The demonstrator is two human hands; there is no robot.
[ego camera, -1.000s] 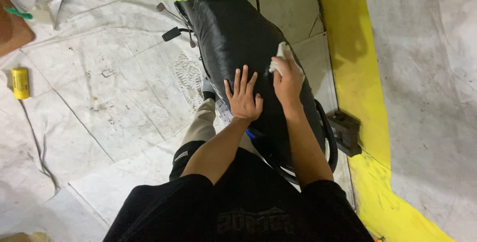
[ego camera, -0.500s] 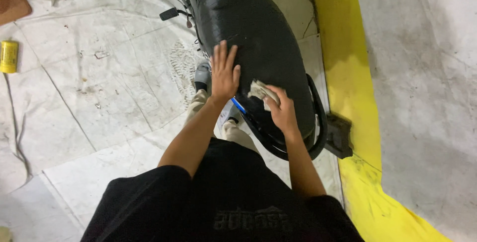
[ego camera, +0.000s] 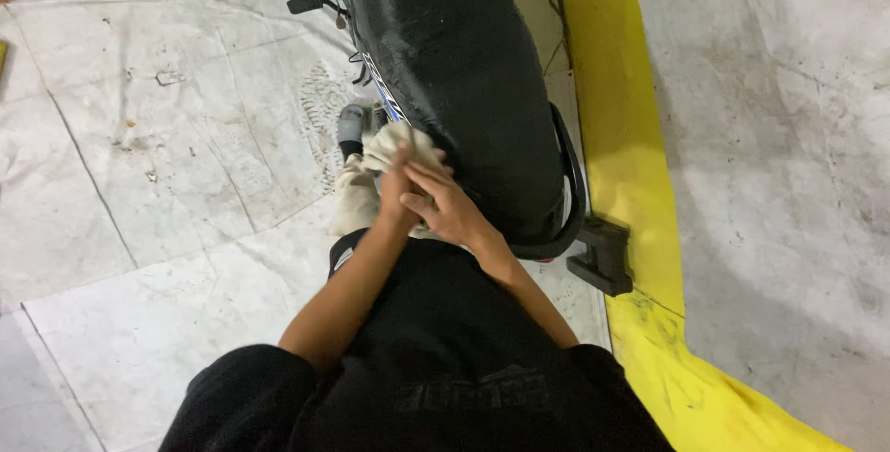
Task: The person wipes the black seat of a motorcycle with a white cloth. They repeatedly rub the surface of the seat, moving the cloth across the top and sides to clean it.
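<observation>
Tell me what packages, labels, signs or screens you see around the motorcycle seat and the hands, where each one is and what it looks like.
Stripe decal: on the motorcycle's side panel just below the black seat, above the pale cloth held in both hands; a thin blue and white band, too small to tell more.
Print on the black shirt: across the lower middle of the view, faint dark lettering on black.
No packages, signs or screens show.
</observation>
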